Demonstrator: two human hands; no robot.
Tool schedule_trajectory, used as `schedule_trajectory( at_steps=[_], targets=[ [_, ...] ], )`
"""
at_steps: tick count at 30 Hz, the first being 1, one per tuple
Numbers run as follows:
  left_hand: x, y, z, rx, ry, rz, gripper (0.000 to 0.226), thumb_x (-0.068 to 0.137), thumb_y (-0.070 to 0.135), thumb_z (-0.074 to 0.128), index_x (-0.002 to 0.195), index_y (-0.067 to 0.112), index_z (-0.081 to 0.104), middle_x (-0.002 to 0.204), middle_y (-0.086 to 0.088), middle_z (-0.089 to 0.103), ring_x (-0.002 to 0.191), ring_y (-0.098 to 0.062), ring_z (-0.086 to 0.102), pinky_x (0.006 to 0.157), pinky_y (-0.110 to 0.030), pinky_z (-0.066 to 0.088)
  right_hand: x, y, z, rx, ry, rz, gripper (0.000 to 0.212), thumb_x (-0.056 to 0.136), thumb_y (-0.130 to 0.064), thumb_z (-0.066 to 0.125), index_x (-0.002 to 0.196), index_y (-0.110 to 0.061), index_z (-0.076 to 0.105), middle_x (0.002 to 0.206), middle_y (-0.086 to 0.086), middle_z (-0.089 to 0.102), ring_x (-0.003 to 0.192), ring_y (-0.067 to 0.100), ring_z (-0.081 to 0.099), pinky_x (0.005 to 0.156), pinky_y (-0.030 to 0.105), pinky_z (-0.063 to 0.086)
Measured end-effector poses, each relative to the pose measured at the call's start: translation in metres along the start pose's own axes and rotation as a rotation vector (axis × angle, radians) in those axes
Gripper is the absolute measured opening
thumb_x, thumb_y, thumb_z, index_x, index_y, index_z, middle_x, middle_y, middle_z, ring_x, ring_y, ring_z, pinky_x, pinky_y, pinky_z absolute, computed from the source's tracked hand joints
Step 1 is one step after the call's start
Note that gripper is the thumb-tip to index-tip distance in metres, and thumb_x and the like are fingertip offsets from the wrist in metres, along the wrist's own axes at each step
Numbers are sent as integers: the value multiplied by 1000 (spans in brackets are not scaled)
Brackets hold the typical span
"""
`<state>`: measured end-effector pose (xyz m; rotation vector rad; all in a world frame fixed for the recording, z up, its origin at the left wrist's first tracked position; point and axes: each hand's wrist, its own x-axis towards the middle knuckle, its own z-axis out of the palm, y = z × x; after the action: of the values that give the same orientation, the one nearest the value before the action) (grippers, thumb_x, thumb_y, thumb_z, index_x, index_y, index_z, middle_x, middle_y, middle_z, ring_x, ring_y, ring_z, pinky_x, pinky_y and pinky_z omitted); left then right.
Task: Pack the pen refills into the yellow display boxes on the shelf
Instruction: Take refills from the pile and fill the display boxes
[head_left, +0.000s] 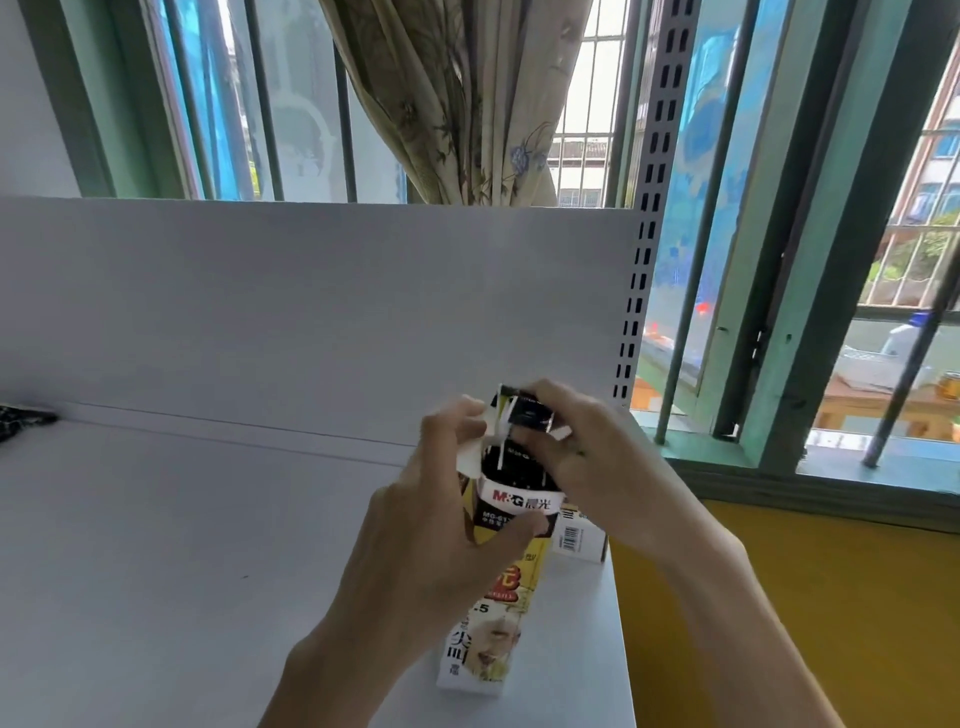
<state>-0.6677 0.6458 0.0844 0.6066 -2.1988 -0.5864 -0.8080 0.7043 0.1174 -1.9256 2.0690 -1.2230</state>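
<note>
Near the right edge of the white metal shelf (182, 545), the left hand (441, 525) wrapped its fingers round the tall yellow cardboard display box (493, 639), steadying it upright, while the right hand (592, 457) pinched its black top flap (530, 413), seemingly to work the opening.

Yellow-and-black box (498, 582) on white shelf (182, 545); beige floral curtain (467, 104); green window frame (769, 260).

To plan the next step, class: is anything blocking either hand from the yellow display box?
Nothing visible: the left hand grips the yellow display box and the right hand pinches its black top flap.
</note>
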Motion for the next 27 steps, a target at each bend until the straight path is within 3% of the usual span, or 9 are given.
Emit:
schedule_trajectory(
  at_steps=[2,4,7,10,13,17,20,25,27],
  targets=[
    [1,-4,-1,-87,18,-57,69,63,42,75,107,55,23,102,29,50,60,7,56,58,-10,43,1,4,3,54,85,-1,32,89,-21,59,119,-31,54,103,-16,57,91,-1,56,76,21,50],
    [2,-9,-3,-129,23,-83,63,59,40,78,103,50,34,90,21,53,59,8,55,53,-8,40,1,6,1,122,261,-40,39,82,-19,67,117,-34,54,102,-22,58,90,-4,58,77,14,49],
    [4,-18,-4,-117,18,-63,57,54,51,79,97,48,41,93,21,52,72,13,54,55,-3,39,0,2,0,127,414,-137,22,82,-13,68,94,-30,66,84,-22,66,79,-3,62,72,8,48],
    [5,-26,-3,-62,27,-44,54,49,66,60,96,49,41,100,27,49,93,17,47,68,2,36,2,1,6,38,391,-167,15,85,-10,65,90,-23,71,81,-18,66,81,0,60,70,7,46],
    [2,-32,1,-193,36,-70,52,51,64,61,98,45,47,104,23,50,98,11,51,76,-2,42,4,2,15,0,321,-186,20,87,-19,56,102,-22,68,84,-18,62,84,2,57,72,9,44],
    [-4,-34,6,-400,-10,-150,58,55,52,81,102,44,48,99,14,68,90,1,66,72,-13,52,7,6,25,-93,326,-238,37,85,-23,54,121,-22,60,108,-11,56,102,2,47,81,8,37],
    [-5,-35,9,-387,5,-132,59,54,55,77,103,44,46,92,22,69,84,2,67,69,-12,53,6,6,27,-114,348,-284,33,86,-13,53,118,-16,62,104,-13,56,97,-1,46,76,5,40],
    [-5,-37,9,-399,33,-130,60,54,59,69,107,47,43,96,28,66,83,4,67,69,-10,51,-4,14,23,-154,206,-236,34,87,-34,41,102,-23,69,97,-19,59,93,7,50,78,34,46],
    [-6,-36,9,-386,36,-121,61,54,59,69,108,49,42,100,29,64,84,4,66,70,-11,52,-5,15,21,-224,162,-225,34,87,-41,40,87,-25,69,99,-16,55,94,8,47,78,37,44]
  ],
)
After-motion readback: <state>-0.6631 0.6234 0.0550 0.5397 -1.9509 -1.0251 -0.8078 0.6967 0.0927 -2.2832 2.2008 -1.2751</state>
